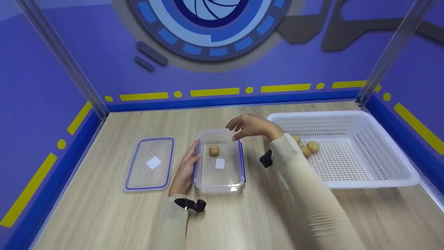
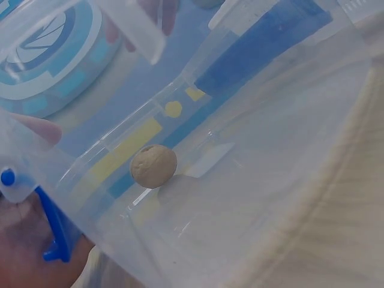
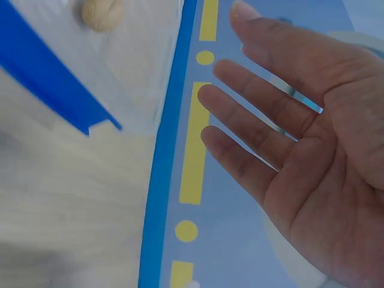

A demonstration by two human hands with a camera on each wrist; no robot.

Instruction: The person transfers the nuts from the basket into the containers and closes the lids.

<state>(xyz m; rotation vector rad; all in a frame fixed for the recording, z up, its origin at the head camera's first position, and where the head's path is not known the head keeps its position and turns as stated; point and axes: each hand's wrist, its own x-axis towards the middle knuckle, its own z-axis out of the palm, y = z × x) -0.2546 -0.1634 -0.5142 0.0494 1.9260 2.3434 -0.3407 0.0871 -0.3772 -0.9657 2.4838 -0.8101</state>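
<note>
A clear plastic food container (image 1: 208,178) with blue clips stands lidless on the table. Inside it lies one walnut (image 1: 214,150), also visible in the left wrist view as a tan walnut (image 2: 154,166). My left hand (image 1: 185,170) rests along the container's left wall, its fingers fairly straight and the thumb near the rim. Over the back right corner of the container hovers my right hand (image 1: 251,125). In the right wrist view that hand (image 3: 300,132) shows spread, loosely bent fingers and a bare palm.
To the left lies the clear lid (image 1: 142,177) with a blue seal and a white label. A white perforated basket (image 1: 378,152) stands at the right, with several walnuts (image 1: 313,147) near its left side, partly behind my right sleeve. Printed panels (image 1: 86,62) wall the table.
</note>
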